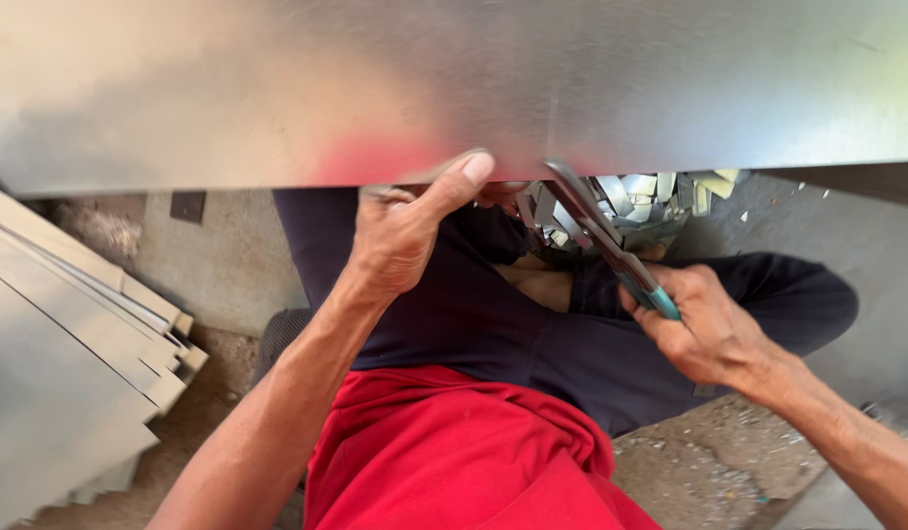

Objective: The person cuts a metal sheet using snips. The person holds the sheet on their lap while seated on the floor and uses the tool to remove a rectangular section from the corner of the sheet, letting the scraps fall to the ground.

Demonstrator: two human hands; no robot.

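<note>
Head view: the left hand [400,231] pinches the lower edge of a wide, shiny grey metal sheet [454,88]; the right hand [704,329] grips teal-handled metal snips [611,245] cutting into it.

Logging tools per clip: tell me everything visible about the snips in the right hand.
The snips are metal shears with dull grey blades and teal-coated handles. The right hand grips the handles; the blades angle up and to the left, meeting the lower edge of the large metal sheet. Whether the blades are open cannot be told. The left hand pinches that edge just beside them. Offcut scraps lie behind.
</note>
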